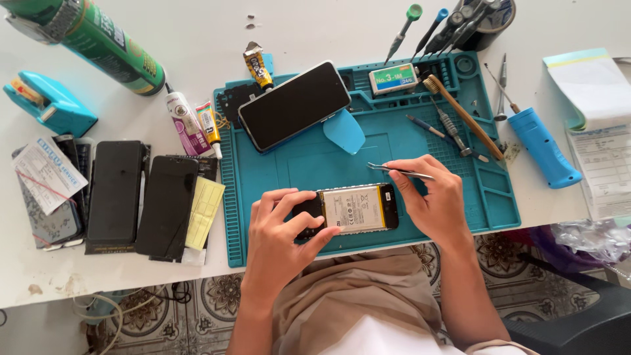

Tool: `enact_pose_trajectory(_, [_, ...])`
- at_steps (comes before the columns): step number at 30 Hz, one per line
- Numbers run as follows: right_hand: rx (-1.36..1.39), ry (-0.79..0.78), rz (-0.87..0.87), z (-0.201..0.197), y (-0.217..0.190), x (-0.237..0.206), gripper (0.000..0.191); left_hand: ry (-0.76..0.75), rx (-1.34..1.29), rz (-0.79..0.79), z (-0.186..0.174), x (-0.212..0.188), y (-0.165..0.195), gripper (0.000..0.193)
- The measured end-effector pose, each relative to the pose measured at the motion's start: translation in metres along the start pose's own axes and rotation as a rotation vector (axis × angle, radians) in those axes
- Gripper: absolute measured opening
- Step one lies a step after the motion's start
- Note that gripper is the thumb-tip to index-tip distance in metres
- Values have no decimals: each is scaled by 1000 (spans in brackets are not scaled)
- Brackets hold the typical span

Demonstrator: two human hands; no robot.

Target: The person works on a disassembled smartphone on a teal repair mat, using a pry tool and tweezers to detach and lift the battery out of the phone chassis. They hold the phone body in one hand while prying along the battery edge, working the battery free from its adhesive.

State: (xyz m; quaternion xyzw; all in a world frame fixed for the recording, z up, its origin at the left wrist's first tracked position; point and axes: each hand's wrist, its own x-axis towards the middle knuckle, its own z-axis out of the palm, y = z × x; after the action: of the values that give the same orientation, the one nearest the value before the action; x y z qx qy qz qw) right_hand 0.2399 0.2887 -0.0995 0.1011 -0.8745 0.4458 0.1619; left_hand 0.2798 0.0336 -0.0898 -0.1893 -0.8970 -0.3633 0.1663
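Left hand grips opened phone at its near end, on teal mat. Right hand pinches tweezers just above the phone's far end. Phone looks light, stiff, fragile inside; hold by the edges.

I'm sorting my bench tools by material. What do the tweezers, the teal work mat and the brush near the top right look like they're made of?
The tweezers in the right hand look like bare metal: thin, silvery, glinting. The teal work mat seems to be silicone or soft rubber: matte, with moulded trays and ridges. The brush handle looks like wood or bamboo: tan, unpainted.
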Motion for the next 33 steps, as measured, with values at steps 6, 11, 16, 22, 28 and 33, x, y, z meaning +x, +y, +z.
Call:
enact_pose_trajectory(6, [24,8,12,1,1,1,12,-10,-7,-14,-1,2,-1,28])
enact_pose_trajectory(11, [16,20,9,1,3,-1,12,-9,-7,-17,-1,2,-1,26])
enact_pose_trajectory(16, [21,30,-15,1,4,-2,9,-3,-10,-17,0,1,-3,25])
enact_pose_trajectory(22, [52,18,3,1,5,0,12,1,-12,-21,2,1,-4,24])
enact_pose_trajectory(28, [38,18,-6,0,6,0,12,-3,-9,-18,4,1,-5,23])
enact_pose_trajectory(33, [23,8,-14,0,7,0,11,3,-6,-19,5,1,-5,23])
